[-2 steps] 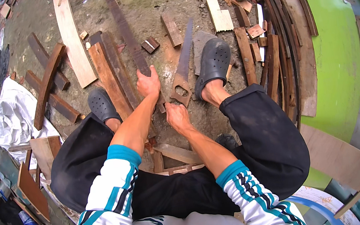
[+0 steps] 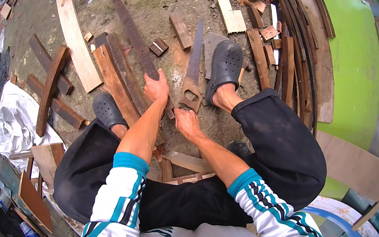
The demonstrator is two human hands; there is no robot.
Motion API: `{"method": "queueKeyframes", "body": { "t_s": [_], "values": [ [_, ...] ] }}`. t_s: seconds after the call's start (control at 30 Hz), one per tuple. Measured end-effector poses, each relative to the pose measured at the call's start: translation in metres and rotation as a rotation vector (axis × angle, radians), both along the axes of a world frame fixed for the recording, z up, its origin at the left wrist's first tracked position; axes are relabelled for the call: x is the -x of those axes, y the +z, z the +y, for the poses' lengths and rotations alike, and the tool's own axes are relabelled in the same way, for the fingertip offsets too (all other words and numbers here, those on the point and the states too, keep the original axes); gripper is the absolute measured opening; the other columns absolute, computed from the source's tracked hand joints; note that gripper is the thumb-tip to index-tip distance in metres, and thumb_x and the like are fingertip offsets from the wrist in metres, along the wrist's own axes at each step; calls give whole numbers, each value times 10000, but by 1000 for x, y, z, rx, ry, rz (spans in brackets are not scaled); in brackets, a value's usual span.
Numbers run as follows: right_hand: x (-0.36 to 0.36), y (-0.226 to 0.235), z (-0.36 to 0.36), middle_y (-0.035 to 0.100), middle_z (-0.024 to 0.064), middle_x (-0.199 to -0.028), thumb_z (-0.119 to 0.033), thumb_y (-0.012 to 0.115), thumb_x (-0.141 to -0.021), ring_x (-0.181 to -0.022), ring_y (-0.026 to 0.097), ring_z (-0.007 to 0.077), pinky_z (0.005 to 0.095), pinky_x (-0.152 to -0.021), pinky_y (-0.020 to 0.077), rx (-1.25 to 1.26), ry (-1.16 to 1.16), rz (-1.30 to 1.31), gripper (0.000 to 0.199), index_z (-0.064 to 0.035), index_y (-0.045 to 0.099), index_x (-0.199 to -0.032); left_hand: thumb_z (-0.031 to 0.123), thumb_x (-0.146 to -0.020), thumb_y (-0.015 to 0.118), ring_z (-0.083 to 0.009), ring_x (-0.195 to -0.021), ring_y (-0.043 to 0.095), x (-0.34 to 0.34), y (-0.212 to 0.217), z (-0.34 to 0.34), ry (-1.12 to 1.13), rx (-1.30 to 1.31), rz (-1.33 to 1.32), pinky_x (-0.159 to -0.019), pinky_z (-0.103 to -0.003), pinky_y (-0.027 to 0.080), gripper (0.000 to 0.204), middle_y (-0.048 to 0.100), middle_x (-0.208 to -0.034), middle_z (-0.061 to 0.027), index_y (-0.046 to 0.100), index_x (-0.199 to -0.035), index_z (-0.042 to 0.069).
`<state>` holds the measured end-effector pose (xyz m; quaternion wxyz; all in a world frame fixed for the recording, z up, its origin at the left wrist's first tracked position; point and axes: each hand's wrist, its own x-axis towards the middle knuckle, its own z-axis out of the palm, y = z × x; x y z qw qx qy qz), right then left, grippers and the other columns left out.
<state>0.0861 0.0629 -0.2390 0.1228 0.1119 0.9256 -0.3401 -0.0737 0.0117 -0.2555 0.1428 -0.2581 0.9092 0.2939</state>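
A long, dark brown wooden strip runs away from me across the ground. My left hand is closed round it near its close end. Beside that end, my right hand has its fingers pressed together; a small dark bit shows at the fingertips, too small to name. A hand saw with a wooden handle lies just beyond my right hand, blade pointing away, and neither hand touches it. Past the left hand sits a small dark wood block.
Reddish boards and a pale plank lie on the left, near a white sack. Long curved strips are stacked on the right beside a green panel. My dark clogs flank the work area.
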Motion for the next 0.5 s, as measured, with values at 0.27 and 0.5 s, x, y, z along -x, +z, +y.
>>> {"method": "queueKeyframes", "body": {
  "t_s": [0.27, 0.5],
  "values": [
    [8, 8, 5, 695, 207, -886, -84, 507, -850, -848, 686, 364, 469, -786, 498, -44, 171, -178, 163, 1, 624, -926, 531, -827, 628, -424, -970, 672, 10, -5, 1, -8, -30, 3, -890, -492, 502, 742, 696, -1012, -267, 527, -1356, 19],
    [-84, -21, 6, 679, 267, -855, -187, 510, -917, -834, 661, 467, 567, -750, 512, -54, 30, -468, 202, -21, 625, -917, 534, -828, 627, -431, -970, 669, 11, -4, 5, 5, 6, 26, -886, -493, 503, 733, 694, -1024, -265, 530, -1355, 32]
  ]
}}
